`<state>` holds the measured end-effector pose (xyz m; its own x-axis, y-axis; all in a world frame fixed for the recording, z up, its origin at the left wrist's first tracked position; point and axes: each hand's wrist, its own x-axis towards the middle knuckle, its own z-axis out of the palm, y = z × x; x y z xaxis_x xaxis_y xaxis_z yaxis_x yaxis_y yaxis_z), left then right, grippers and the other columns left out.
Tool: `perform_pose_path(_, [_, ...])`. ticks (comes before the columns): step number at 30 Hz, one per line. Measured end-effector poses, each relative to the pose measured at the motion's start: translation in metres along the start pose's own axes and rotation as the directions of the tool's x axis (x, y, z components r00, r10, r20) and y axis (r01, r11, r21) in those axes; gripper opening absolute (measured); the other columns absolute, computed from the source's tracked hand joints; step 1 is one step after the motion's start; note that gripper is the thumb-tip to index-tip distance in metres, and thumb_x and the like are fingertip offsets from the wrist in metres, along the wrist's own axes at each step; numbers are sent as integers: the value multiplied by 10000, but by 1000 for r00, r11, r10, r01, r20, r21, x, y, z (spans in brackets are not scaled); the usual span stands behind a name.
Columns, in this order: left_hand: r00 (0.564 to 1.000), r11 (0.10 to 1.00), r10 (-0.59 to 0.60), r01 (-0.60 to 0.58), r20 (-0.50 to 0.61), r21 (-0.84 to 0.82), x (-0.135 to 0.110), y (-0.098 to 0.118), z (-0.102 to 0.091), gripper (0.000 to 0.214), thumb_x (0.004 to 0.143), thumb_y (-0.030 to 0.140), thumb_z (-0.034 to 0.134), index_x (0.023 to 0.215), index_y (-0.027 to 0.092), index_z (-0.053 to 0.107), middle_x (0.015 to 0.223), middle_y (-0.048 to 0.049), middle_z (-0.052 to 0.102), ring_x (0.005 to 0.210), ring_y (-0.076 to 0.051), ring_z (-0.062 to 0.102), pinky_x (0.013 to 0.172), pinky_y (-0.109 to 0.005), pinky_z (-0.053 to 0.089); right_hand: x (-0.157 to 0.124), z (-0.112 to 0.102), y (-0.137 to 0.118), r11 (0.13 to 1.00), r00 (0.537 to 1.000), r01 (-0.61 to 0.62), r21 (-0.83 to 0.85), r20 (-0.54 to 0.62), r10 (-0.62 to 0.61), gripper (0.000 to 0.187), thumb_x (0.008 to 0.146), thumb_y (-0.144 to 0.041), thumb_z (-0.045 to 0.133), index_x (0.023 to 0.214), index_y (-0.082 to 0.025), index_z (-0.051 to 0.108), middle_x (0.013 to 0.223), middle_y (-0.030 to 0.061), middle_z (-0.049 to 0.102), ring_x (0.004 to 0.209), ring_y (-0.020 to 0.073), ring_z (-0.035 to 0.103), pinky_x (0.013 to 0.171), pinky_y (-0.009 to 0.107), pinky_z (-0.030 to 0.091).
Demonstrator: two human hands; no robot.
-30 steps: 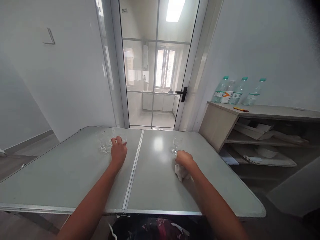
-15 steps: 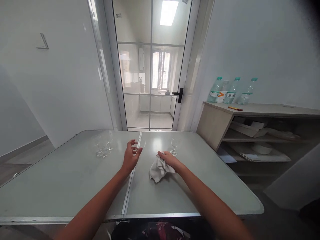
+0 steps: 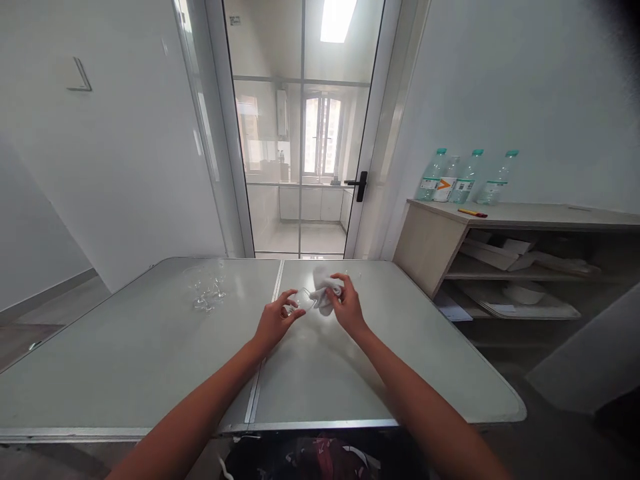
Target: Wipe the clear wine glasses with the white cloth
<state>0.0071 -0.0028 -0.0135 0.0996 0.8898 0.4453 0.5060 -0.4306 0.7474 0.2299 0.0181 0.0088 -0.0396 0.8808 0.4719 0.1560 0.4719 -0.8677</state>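
My left hand point(image 3: 279, 317) is closed around the bowl of a small clear stemmed glass point(image 3: 303, 299), held tilted above the table point(image 3: 165, 373). A crumpled white cloth point(image 3: 324, 293) is gripped in my right hand point(image 3: 346, 303). The cloth meets the glass at its right end and hides that part, so I cannot see the stem or foot. Behind my right hand the rim of another glass point(image 3: 354, 273) barely shows. More clear stemmed glasses point(image 3: 205, 293) stand close together on the far left of the table.
A metal seam point(image 3: 255, 393) runs down the table's middle. To the right is a wooden shelf unit point(image 3: 435, 240) bearing several plastic bottles point(image 3: 465, 179) and a yellow-and-red stick-like object point(image 3: 472, 213). Beyond the table stands a glass door point(image 3: 325, 220) with a black handle point(image 3: 361, 187).
Both hands have come together. The right hand has lifted the cloth from low over the table to the glass, and the left hand has moved right with the glass.
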Motion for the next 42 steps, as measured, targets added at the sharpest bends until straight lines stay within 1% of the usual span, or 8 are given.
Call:
perform_pose_path(5, [990, 972, 144, -141, -2, 187, -7, -5, 4, 549, 846, 578, 685, 1277, 257, 570, 905, -8, 757, 495, -91, 574, 592, -233, 500, -9, -2, -17, 990, 881, 26, 142, 464, -90, 715, 936, -456, 582, 1548, -232, 287, 889, 3, 629, 711, 141, 501, 719, 280, 429])
perform_pose_path(10, [913, 873, 345, -398, 219, 281, -8, 0, -3, 540, 850, 577, 683, 1256, 224, 644, 1006, -101, 767, 803, -203, 731, 670, -252, 515, -7, -4, -13, 966, 812, -215, 142, 576, 96, 710, 930, -485, 587, 1566, -288, 341, 998, 31, 644, 809, 164, 550, 783, 293, 455])
perform_pose_path(15, [950, 990, -41, 80, 310, -115, -2, 12, -2, 566, 834, 627, 667, 1202, 197, 635, 714, -21, 696, 463, -107, 552, 481, -215, 414, -9, 0, -7, 990, 872, -62, 124, 489, -7, 656, 970, -515, 513, 1559, -272, 359, 849, 6, 631, 747, 167, 534, 763, 290, 448])
perform_pose_path(20, [717, 685, -157, 575, 679, -448, 3, 17, -12, 598, 851, 698, 584, 952, 112, 647, 810, -123, 726, 356, -32, 368, 345, -194, 247, -16, -6, -19, 975, 770, 54, 216, 612, -178, 587, 982, -517, 487, 1475, -197, 476, 830, 42, 677, 740, 180, 562, 728, 302, 435])
perform_pose_path(22, [699, 655, -162, 604, 697, -454, 5, 17, -18, 588, 841, 687, 608, 907, 105, 655, 799, -133, 733, 343, -28, 362, 331, -192, 231, -14, -11, -26, 957, 719, -32, 287, 672, -177, 588, 977, -482, 505, 1493, -206, 446, 901, 56, 697, 805, 190, 582, 755, 307, 427])
perform_pose_path(28, [812, 795, -183, 454, 554, -403, 5, 17, -19, 594, 767, 633, 732, 1005, 88, 705, 627, -67, 692, 350, -77, 459, 356, -203, 270, 1, -32, -24, 905, 529, -319, 280, 845, -75, 998, 787, -331, 760, 1606, -233, 198, 1099, 61, 669, 878, 165, 577, 773, 273, 432])
perform_pose_path(37, [992, 994, 46, -57, 116, 94, -4, 11, -1, 508, 710, 499, 831, 1142, 244, 747, 879, -103, 772, 696, -204, 676, 579, -236, 409, -5, 5, 2, 815, 818, -481, 324, 500, 284, 724, 871, -534, 664, 1497, -258, 430, 780, -21, 558, 710, 150, 559, 696, 272, 478])
perform_pose_path(42, [934, 940, -137, 227, 329, -253, -1, 11, -6, 569, 774, 639, 718, 1077, 157, 725, 745, -78, 733, 439, -111, 529, 451, -222, 360, -5, -7, -9, 980, 833, -124, 157, 554, 16, 713, 919, -563, 592, 1536, -263, 400, 837, 4, 589, 751, 171, 542, 743, 283, 462])
